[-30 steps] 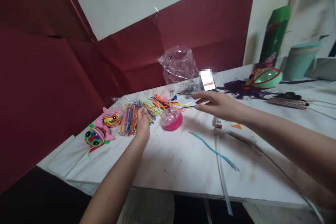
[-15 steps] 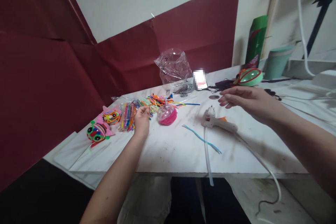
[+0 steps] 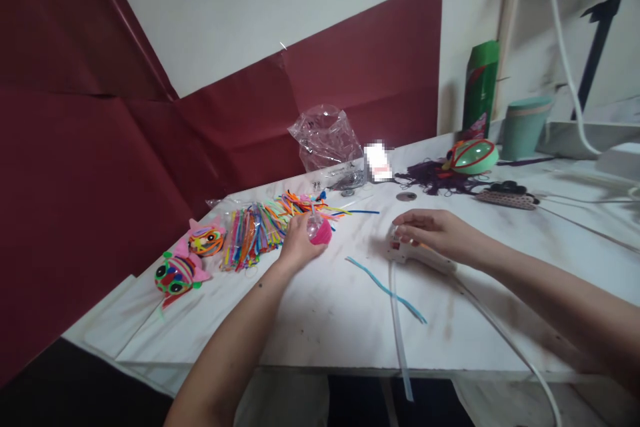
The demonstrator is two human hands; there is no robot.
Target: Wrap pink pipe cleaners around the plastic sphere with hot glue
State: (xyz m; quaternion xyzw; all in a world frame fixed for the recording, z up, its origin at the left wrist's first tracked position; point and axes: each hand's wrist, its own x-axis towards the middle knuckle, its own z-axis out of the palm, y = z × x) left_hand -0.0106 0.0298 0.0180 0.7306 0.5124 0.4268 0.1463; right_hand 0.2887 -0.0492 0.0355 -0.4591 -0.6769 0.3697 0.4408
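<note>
My left hand (image 3: 299, 245) is curled round a clear plastic ball (image 3: 321, 235) whose lower part is covered in pink; its far fingers are hidden behind the ball. My right hand (image 3: 440, 235) hangs with fingers extended over the white hot glue gun (image 3: 399, 252), hiding part of it; nothing shows in its grasp. From the glue gun a long translucent glue stick (image 3: 401, 347) runs past the table's front edge. Two light-blue pipe cleaners (image 3: 383, 287) lie on the table between my hands. A bundle of coloured pipe cleaners (image 3: 257, 233) lies left of the ball.
Two decorated animal-face balls, one pink-eared (image 3: 175, 273), the other orange-striped (image 3: 206, 240), sit at the left. Behind stands a crumpled clear bag (image 3: 327, 137). A green striped ball (image 3: 474, 157), purple threads (image 3: 425, 175), a green bottle (image 3: 481, 90) and a teal cup (image 3: 525, 127) are back right.
My left hand has moved right from the pipe cleaners onto the pink-and-clear ball. My right hand has come down over the glue gun. The whole view has shifted slightly.
</note>
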